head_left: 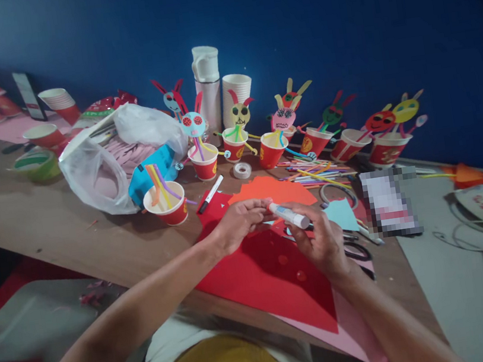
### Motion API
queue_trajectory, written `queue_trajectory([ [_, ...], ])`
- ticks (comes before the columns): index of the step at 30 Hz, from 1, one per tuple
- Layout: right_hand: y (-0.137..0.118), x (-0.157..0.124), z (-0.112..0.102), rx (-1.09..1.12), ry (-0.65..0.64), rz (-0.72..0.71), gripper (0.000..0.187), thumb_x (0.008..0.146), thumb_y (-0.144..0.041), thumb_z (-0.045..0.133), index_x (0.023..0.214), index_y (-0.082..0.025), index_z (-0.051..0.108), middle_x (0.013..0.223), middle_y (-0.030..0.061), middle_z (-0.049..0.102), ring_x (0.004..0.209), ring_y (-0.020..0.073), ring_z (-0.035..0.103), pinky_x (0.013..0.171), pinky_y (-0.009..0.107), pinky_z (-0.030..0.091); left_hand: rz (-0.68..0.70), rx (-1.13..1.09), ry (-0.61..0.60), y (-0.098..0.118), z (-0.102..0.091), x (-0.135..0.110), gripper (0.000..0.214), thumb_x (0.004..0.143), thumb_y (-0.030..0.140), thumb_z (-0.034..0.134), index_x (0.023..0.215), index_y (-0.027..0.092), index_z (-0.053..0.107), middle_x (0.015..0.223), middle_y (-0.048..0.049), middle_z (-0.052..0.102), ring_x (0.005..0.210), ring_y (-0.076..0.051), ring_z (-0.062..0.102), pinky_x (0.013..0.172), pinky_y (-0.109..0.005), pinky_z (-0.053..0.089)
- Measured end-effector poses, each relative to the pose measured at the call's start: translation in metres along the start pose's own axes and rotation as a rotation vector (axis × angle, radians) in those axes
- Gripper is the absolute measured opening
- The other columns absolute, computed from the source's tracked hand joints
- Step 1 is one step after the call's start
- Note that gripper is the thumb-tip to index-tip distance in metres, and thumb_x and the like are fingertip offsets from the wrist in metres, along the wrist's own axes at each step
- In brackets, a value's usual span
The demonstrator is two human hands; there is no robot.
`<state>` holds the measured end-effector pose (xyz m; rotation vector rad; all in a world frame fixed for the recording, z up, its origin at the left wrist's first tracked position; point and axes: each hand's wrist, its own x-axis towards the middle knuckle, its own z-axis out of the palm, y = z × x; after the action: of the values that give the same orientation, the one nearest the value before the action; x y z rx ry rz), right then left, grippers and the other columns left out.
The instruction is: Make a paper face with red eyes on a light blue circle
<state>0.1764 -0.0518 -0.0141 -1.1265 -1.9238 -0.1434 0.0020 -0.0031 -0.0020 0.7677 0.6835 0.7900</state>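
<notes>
My right hand [322,240] is closed round a white glue stick [290,215], whose tip points left toward my left hand [239,222]. The fingers of my left hand are pinched together at that tip on something small and red that I cannot make out. Both hands hover over a sheet of red paper [264,276] lying on the wooden table [50,226]. An orange paper piece [265,189] lies just beyond my hands. A red paper cup [166,203] with coloured straws in it stands to the left of my hands.
A row of red cups with paper monster faces [284,133] lines the blue wall. A white plastic bag [99,165], a marker [210,194], a tape roll [242,170], loose straws [312,171], scissors [353,243] and a white flask [208,83] are nearby.
</notes>
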Motion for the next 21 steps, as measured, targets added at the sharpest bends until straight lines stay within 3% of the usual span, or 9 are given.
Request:
queue_trajectory([
  [6,0.0006,-0.0010,0.0001,-0.005,0.019,0.017,0.030,0.083,-0.022,0.055,0.112,-0.022,0.048,0.103,0.0078,0.066,0.093,0.0190,0.063,0.076,0.030,0.052,0.041,-0.052,-0.059,-0.0026,-0.0013,-0.0010,0.029,0.065,0.010,0.064,0.094,0.012,0.064,0.090,-0.0069,0.066,0.088,-0.017,0.061,0.084,-0.030,0.044],
  [21,-0.0030,0.0007,0.0006,-0.027,0.075,0.034,0.028,0.082,-0.024,0.055,0.109,-0.022,0.048,0.101,0.0084,0.066,0.092,0.0205,0.063,0.075,0.032,0.052,0.025,-0.242,-0.162,-0.0067,-0.0009,-0.0003,0.027,0.065,0.010,0.065,0.092,0.013,0.066,0.095,-0.0087,0.065,0.100,-0.023,0.055,0.083,-0.035,0.042],
])
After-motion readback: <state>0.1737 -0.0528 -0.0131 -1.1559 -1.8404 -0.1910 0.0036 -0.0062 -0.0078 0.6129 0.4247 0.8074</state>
